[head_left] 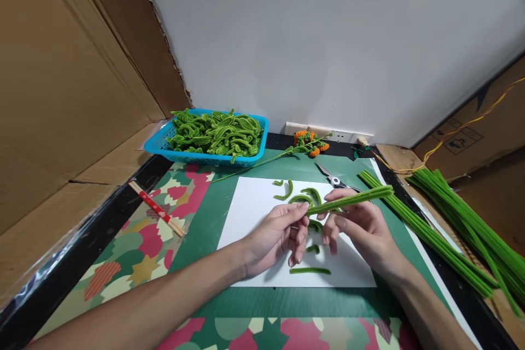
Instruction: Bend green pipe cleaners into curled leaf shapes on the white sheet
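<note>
My left hand (279,229) pinches one end of a short bundle of fuzzy green pipe cleaners (356,197) between thumb and fingers. The bundle slants up to the right, crossing in front of my right hand (371,229). That hand has its fingers apart and its thumb off the bundle; whether the index finger touches it I cannot tell. Under both hands lies a white sheet (246,219) with several bent green pieces, such as a curved piece (289,189), and a straight piece (310,270) near its front edge. My hands partly cover some pieces.
A blue basket (205,159) heaped with curled green pieces (221,132) stands back left. Scissors (330,175) and an orange-and-green flower stem (305,145) lie behind the sheet. Long pipe cleaners (426,229) lie right, with a larger bundle (471,219) beyond. Wrapped chopsticks (156,208) lie left.
</note>
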`<control>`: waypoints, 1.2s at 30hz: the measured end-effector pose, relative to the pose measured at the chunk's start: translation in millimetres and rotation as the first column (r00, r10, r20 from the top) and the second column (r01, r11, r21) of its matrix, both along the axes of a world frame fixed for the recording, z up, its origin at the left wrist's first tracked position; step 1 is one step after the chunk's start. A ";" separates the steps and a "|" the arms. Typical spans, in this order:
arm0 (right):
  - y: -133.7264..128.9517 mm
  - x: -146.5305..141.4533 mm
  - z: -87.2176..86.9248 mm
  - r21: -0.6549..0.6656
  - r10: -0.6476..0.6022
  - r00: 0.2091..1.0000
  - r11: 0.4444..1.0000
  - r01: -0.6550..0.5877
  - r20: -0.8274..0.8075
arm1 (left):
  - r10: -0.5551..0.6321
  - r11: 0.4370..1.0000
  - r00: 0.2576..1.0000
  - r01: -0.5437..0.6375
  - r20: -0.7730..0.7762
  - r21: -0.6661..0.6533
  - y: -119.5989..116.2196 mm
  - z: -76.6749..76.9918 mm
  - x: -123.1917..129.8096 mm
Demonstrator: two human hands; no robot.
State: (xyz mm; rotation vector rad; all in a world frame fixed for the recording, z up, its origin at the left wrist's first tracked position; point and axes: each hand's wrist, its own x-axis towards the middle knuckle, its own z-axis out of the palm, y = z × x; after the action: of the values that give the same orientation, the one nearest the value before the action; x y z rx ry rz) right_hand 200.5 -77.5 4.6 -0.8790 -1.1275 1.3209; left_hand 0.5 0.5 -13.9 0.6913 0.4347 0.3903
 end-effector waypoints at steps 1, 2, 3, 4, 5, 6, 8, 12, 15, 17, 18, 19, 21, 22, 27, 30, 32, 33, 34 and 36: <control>0.4 -0.4 -2.4 0.029 -0.045 0.998 0.999 0.043 0.052 | 0.011 1.000 1.000 -0.011 -0.008 0.004 -0.6 0.5 0.1; 0.5 -0.5 -5.3 0.063 -0.098 0.991 0.994 0.092 0.090 | 0.013 1.000 1.000 -0.013 -0.017 0.014 -1.6 1.1 0.3; 0.3 -0.5 -8.3 0.094 -0.149 0.981 0.986 0.138 0.124 | 0.005 1.000 1.000 -0.005 -0.026 0.030 -3.0 1.6 0.4; -0.1 -0.5 -11.0 0.123 -0.201 0.965 0.976 0.182 0.166 | -0.008 0.999 0.999 0.010 -0.034 0.050 -4.5 1.9 0.5; -0.8 -0.5 -13.3 0.155 -0.249 0.946 0.963 0.219 0.208 | -0.025 0.997 0.999 0.028 -0.041 0.070 -6.0 1.9 0.5; -1.6 -0.8 -15.0 0.189 -0.293 0.922 0.950 0.250 0.253 | -0.043 0.995 0.998 0.047 -0.045 0.086 -7.3 1.5 0.5; -2.8 -2.3 -16.3 0.261 -0.368 0.868 0.921 0.290 0.333 | -0.074 0.993 0.996 0.078 -0.042 0.089 -8.6 -0.3 0.5; -2.4 -8.9 -13.0 0.359 -0.402 0.811 0.897 0.257 0.425 | -0.117 0.991 0.993 0.117 -0.001 0.062 -7.2 -4.6 0.5; -1.0 -14.2 -10.3 0.399 -0.363 0.793 0.902 0.166 0.490 | -0.143 0.987 0.990 0.141 0.021 0.074 -6.9 -4.8 1.1; -0.6 -16.4 -9.9 0.408 -0.345 0.784 0.904 0.128 0.516 | -0.143 0.985 0.990 0.140 0.020 0.102 -7.9 -3.8 1.6; -0.7 -17.0 -10.0 0.408 -0.338 0.782 0.905 0.119 0.523 | -0.140 0.983 0.990 0.137 0.015 0.119 -8.7 -3.3 1.9; -0.9 -17.2 -10.3 0.407 -0.333 0.782 0.907 0.112 0.527 | -0.135 0.982 0.991 0.133 0.008 0.137 -9.4 -2.8 2.1; -1.6 -16.4 -10.8 0.400 -0.326 0.787 0.910 0.110 0.524 | -0.115 0.981 0.993 0.114 -0.001 0.159 -10.8 -2.1 2.5; -2.0 -15.5 -11.0 0.399 -0.328 0.792 0.909 0.118 0.515 | -0.097 0.982 0.995 0.096 -0.003 0.161 -11.4 -1.9 2.6; -3.3 -9.5 -13.3 0.388 -0.401 0.822 0.889 0.242 0.405 | 0.011 0.990 0.999 -0.006 -0.035 0.140 -12.3 -0.9 2.8; -3.5 -8.9 -14.7 0.386 -0.391 0.824 0.893 0.232 0.409 | 0.003 0.988 0.999 0.003 -0.039 0.152 -12.1 -0.8 2.7; -3.3 -10.2 -14.8 0.405 -0.371 0.816 0.895 0.188 0.442 | -0.017 0.985 1.000 0.021 -0.027 0.173 -11.7 -0.9 2.6; -3.2 -11.1 -14.7 0.425 -0.369 0.807 0.890 0.165 0.461 | -0.025 0.984 1.000 0.027 -0.016 0.178 -11.3 -0.9 2.5; -2.9 -11.9 -14.5 0.447 -0.371 0.795 0.883 0.143 0.480 | -0.028 0.984 1.000 0.029 -0.005 0.174 -10.9 -0.9 2.4; -2.2 -13.0 -14.0 0.490 -0.381 0.770 0.866 0.102 0.513 | -0.017 0.989 1.000 0.016 0.008 0.150 -9.9 -0.7 2.0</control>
State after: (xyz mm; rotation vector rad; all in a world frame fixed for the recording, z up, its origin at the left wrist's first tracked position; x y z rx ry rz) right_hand 187.5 -79.7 -9.4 -1.0883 -1.6518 0.5148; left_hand 2.5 -9.4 -14.6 0.8387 0.3929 0.4134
